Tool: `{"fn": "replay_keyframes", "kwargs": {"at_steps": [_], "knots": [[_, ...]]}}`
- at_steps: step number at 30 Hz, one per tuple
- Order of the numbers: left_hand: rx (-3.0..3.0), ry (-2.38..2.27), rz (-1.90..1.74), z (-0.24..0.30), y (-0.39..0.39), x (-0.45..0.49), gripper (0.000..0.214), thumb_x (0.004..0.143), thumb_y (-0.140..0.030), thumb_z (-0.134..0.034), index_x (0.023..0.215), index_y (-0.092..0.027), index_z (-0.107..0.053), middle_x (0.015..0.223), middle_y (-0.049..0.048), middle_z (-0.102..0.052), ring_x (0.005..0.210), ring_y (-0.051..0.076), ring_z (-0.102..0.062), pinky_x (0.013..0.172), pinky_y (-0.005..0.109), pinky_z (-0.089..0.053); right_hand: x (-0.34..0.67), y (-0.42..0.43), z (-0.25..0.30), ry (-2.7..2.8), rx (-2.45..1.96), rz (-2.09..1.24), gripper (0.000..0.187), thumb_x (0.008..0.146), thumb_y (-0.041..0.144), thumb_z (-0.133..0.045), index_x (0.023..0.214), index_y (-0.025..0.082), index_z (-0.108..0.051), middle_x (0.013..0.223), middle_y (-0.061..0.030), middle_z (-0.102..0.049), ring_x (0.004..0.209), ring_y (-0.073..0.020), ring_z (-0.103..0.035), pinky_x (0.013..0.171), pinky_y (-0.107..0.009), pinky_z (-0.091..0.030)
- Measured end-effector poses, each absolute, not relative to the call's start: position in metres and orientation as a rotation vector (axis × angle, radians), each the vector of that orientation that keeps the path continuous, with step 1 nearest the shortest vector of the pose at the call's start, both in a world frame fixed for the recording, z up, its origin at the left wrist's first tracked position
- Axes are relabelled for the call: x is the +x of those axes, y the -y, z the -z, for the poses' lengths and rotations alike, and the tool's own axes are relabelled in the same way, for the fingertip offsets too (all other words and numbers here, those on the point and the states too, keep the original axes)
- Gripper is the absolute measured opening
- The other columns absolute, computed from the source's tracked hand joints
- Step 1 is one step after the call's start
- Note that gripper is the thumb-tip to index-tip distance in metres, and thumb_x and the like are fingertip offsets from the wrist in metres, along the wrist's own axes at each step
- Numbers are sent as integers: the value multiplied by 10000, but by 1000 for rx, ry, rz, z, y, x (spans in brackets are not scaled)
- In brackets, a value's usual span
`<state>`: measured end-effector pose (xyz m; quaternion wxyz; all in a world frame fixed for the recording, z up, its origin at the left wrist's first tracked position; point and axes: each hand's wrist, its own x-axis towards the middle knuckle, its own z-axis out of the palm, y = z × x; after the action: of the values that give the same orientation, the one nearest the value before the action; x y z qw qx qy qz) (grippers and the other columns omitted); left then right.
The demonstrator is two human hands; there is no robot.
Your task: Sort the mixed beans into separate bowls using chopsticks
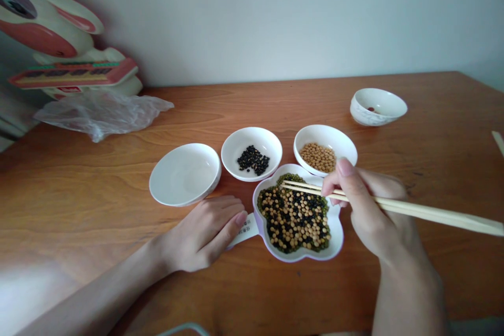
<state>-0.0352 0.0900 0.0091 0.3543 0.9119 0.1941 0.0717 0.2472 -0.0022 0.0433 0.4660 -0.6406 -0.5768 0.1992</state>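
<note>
Two hands at work. Right hand [372, 226]: thumb and fingers gripping pale chopsticks [429, 212], tips close together at the upper left of a scalloped white dish [336, 228]; cannot tell whether a bean is pinched between them. Left hand [208, 231]: palm down, fingers together and bent, thumb at the dish's labelled handle [244, 230]; cannot tell whether they close around it. Dish sits between the hands, filled with mixed tan, black and green beans, green mostly toward the edges.

Just beyond, three white bowls: left bowl [185, 176]; middle bowl [252, 136] with black beans [253, 160]; right bowl [336, 139] with tan beans [318, 157]. Farther right, a patterned bowl [366, 117]. Back left on the wooden table [98, 184], a clear plastic bag [104, 113] before a cartoon-animal toy [74, 44].
</note>
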Motion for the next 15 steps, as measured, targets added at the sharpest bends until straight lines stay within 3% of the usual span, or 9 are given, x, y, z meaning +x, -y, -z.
{"fn": "replay_keyframes", "kwargs": {"at_steps": [3,10,15], "knots": [[2352,-505,-182,-9,-90,-35,319,1096,-258,-280,819,-212,-432,817,28,-558,750,179,-496,748,334,-386,248,3,-43,1410,-1554,-520,481,1072,488,-458,780,228,-740,712,-11,-693,670,-150,-630,635,-302,-430],[2345,-502,-178,-8,-91,-35,312,1096,-258,-284,829,-205,-436,828,31,-558,765,177,-499,759,345,-390,250,2,-39,1415,-1504,-579,656,1082,583,-301,728,215,-712,646,-23,-645,625,-145,-581,594,-312,-395],[2359,-515,-168,-10,-90,-36,319,1091,-252,-282,818,-211,-440,816,40,-567,755,187,-506,754,346,-398,250,1,-38,1422,-1492,-571,633,1085,569,-307,748,218,-711,687,-29,-673,647,-156,-606,611,-320,-414]]}}
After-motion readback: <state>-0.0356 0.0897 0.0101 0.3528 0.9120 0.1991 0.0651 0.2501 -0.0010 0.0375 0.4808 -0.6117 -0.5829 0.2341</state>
